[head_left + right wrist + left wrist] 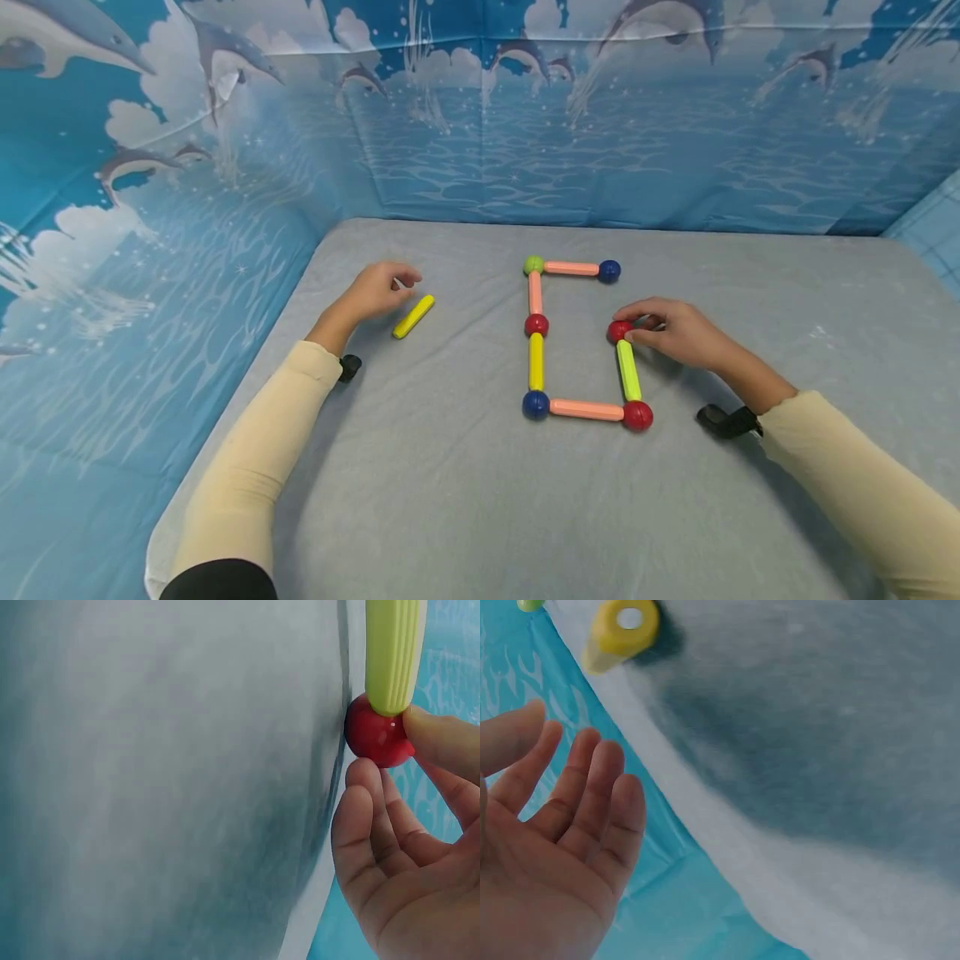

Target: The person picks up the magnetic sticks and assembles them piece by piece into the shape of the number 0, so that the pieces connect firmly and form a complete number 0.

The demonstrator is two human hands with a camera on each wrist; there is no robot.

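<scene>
My right hand [681, 333] pinches a red ball [617, 332] between thumb and fingers. That ball sits at the far end of a lime-green magnetic rod [629, 372], whose near end meets another red ball [638, 416]. The right wrist view shows the thumb and fingertips on the held red ball [373, 736], against the ribbed lime rod [393, 652]. At left, my left hand [377, 290] hovers with relaxed fingers and holds nothing. Just beside it lies a loose yellow rod [413, 317]; its round end shows in the left wrist view.
Joined to the near red ball, a pink rod [587, 410] runs to a blue ball [536, 405]. From there a yellow rod [536, 362], red ball [536, 325], pink rod [535, 293], green ball [534, 265], pink rod [572, 268] and blue ball [609, 271] follow.
</scene>
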